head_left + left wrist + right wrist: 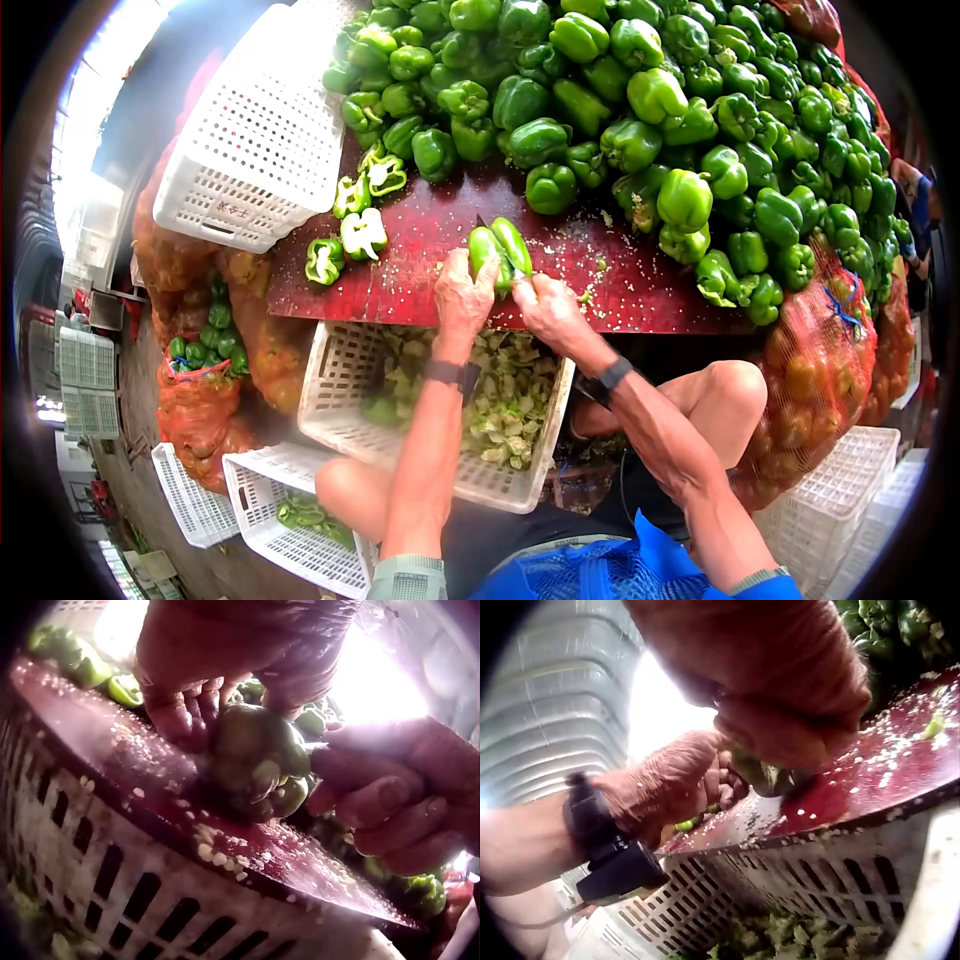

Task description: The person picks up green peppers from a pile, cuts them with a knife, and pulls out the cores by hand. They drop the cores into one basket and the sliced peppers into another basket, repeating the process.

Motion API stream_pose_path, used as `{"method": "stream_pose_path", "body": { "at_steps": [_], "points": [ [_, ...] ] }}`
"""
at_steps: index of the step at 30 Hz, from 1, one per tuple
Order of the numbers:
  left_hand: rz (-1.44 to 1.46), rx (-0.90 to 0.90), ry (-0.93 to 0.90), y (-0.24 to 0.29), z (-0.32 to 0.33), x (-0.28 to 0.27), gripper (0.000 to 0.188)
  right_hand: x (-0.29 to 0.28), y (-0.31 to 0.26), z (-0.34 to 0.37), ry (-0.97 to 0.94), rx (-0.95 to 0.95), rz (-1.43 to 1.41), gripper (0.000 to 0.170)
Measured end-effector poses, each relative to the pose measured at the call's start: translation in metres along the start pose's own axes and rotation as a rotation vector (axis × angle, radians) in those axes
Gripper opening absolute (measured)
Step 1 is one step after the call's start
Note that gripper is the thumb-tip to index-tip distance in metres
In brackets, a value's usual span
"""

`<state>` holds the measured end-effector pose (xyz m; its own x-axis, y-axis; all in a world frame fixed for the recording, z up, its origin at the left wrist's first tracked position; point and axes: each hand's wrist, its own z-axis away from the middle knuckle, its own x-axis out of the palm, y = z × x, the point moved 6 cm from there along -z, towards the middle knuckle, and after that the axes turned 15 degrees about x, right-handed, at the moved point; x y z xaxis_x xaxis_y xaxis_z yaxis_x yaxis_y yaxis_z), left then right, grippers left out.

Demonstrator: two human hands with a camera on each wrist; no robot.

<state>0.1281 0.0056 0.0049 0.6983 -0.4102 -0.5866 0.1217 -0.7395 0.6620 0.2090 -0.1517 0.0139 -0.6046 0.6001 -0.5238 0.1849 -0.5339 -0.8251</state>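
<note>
Red seed-strewn tabletop (425, 205); sacks (812, 375), crates (255, 135) around; left fingers (176, 724) grip pepper (484, 247).

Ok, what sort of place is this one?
Probably a vegetable-processing or wholesale shed: a big heap of green peppers, bulging orange mesh sacks and several white plastic crates surround the workspace.

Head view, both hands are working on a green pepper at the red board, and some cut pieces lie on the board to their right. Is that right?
Only the side is wrong: the head view shows the cut pieces to the left of both hands, which are working on a green pepper at the red board.
</note>
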Motion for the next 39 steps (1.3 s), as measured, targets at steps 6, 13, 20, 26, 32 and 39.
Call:
{"method": "stream_pose_path", "body": {
  "at_steps": [6, 13, 20, 26, 32, 39],
  "points": [
    [0.104, -0.169, 0.032, -0.029, 0.018, -0.011, 0.029, 0.022, 0.021, 0.03, 0.008, 0.02, 0.035, 0.031],
    [-0.156, 0.039, 0.126, -0.042, 0.017, -0.027, 0.029, -0.002, 0.023, 0.085, 0.275, -0.641, 0.645, 0.008],
    [-0.417, 0.422, -0.027, 0.067, 0.004, -0.02, 0.049, -0.085, 0.029, 0.079, 0.216, 0.03, -0.131, 0.019],
    [-0.452, 0.55, -0.37, 0.074, -0.006, 0.067, 0.059, -0.121, 0.057, 0.054, 0.318, 0.192, -0.303, 0.025],
    [-0.873, 0.388, -0.308, -0.007, -0.05, 0.029, 0.041, -0.128, 0.087, 0.057, 0.243, 0.311, -0.434, 0.028],
    [0.124, 0.113, -0.142, 0.02, -0.123, 0.08, 0.063, -0.123, 0.079, 0.052, 0.236, 0.332, -0.437, 0.025]
  ]
}}
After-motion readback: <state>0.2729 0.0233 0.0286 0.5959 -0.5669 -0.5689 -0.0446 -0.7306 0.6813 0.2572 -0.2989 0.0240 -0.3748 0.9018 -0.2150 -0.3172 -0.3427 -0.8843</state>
